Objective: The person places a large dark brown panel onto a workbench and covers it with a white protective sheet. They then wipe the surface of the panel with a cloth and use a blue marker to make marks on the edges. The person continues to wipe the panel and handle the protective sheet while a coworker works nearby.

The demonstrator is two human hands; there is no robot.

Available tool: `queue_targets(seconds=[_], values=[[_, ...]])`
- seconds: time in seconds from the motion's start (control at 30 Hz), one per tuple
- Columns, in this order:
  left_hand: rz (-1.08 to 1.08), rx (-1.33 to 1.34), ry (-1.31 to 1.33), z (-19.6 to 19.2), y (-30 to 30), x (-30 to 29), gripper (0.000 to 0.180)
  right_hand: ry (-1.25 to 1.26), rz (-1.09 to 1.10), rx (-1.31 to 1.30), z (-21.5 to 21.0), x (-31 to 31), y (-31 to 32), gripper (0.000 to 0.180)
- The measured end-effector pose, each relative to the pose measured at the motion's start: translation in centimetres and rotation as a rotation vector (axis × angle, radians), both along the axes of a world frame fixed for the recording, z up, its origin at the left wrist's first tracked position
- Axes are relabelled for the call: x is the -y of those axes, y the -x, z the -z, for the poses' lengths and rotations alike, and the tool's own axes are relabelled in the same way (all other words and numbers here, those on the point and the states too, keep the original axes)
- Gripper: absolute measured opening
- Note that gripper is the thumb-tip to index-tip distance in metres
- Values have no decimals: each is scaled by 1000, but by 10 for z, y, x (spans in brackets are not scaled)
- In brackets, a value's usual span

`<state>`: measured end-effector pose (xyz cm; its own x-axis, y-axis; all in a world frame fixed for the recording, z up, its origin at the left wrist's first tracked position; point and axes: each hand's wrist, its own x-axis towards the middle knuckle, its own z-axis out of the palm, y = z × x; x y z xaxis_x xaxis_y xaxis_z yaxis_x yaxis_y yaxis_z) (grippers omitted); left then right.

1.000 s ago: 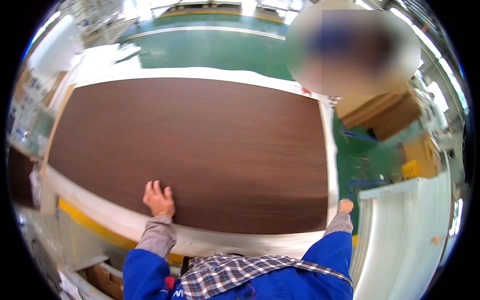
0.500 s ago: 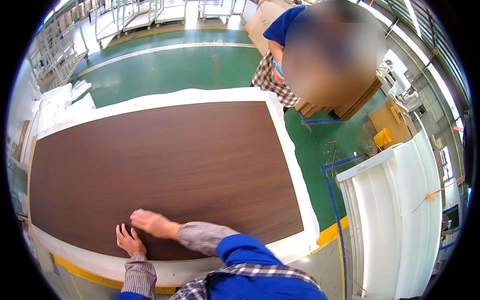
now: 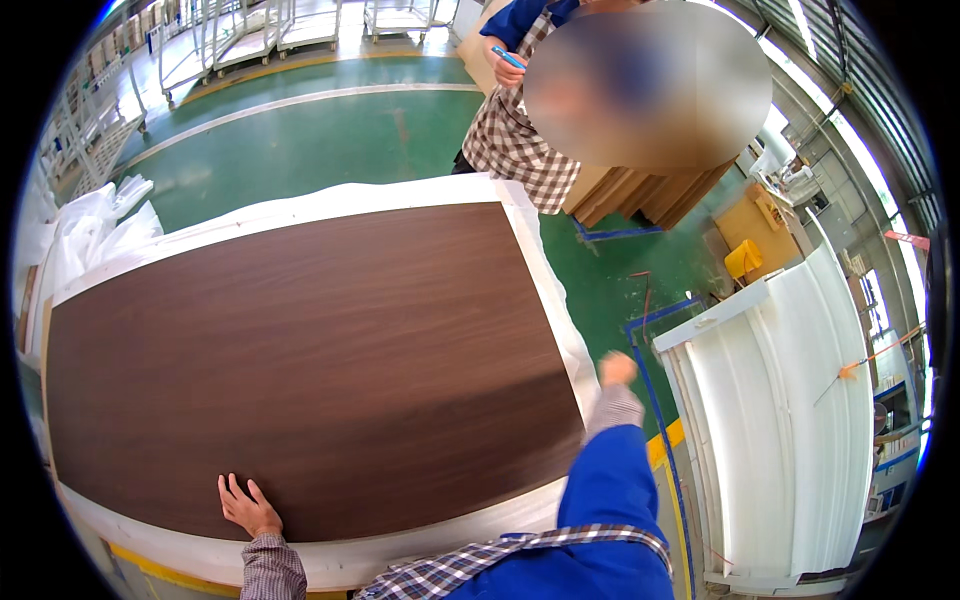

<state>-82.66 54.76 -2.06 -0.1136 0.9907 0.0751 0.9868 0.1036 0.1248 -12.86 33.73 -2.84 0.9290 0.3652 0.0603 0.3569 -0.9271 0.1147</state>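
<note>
A large dark brown wood-grain panel (image 3: 320,350) lies flat in front of me, with white foam sheeting (image 3: 555,300) showing around its edges. My left hand (image 3: 250,508) rests on the panel close to its near edge, fingers spread and nothing in them. Out past the panel's right edge is my right hand (image 3: 617,368), above the green floor. Motion blurs its fingers, so whether it holds anything cannot be made out.
A co-worker in a checked apron (image 3: 515,140) stands at the far right corner, holding a small blue tool (image 3: 508,57). Brown boards (image 3: 645,195) are behind. White sheets (image 3: 770,400) are stacked at right, near a yellow bucket (image 3: 742,260). Wheeled racks (image 3: 240,40) stand far off.
My right hand has swung from beside the left hand to beyond the panel's right edge. My left hand stays on the panel. The co-worker has raised the hand with the blue tool.
</note>
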Motion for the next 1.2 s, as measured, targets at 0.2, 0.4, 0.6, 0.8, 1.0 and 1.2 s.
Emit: queue_targets(seconds=[0.2,0.4,0.6,0.8,1.0,1.2], values=[[-20,-7,12,22,-70,72,47,-956,-288,301,1,18,-52,22],[-24,44,-29,55,-130,142,43,-893,-1440,-238,26,-142,144,24],[-37,102,-60,85,-178,188,41,-553,-1915,-372,65,-153,254,43],[-52,85,-45,88,-220,220,42,-634,-1346,27,74,-194,33,29],[-57,94,-70,46,-282,264,42,-491,-850,180,49,-65,-238,24],[-11,78,-439,-2,-312,229,34,-488,-1036,85,73,11,-248,33]])
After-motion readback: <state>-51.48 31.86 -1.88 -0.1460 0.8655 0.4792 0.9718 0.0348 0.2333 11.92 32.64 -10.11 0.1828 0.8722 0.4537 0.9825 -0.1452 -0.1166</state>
